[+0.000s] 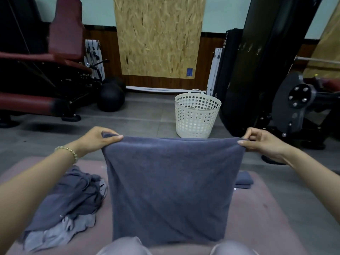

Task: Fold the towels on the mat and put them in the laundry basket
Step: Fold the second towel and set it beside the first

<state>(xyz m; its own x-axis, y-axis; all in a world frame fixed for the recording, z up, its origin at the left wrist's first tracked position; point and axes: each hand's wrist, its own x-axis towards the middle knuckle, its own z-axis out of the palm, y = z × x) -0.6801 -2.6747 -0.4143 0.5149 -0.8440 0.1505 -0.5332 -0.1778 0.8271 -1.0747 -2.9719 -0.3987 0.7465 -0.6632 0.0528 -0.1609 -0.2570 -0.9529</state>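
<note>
- Towel (171, 190): blue-grey, held up by its top corners, hanging over the mat (257, 218).
- Left hand (95, 138): pinching the top left corner.
- Right hand (261, 142): pinching the top right corner.
- Pile (68, 203): unfolded towels on the mat, left.
- Folded towel (243, 180): on the mat, right.
- Basket (196, 115): white, upright on the floor beyond the mat.

A gym, with padded bench (36, 58), medicine balls (111, 98) and weight machine (295, 103)
</note>
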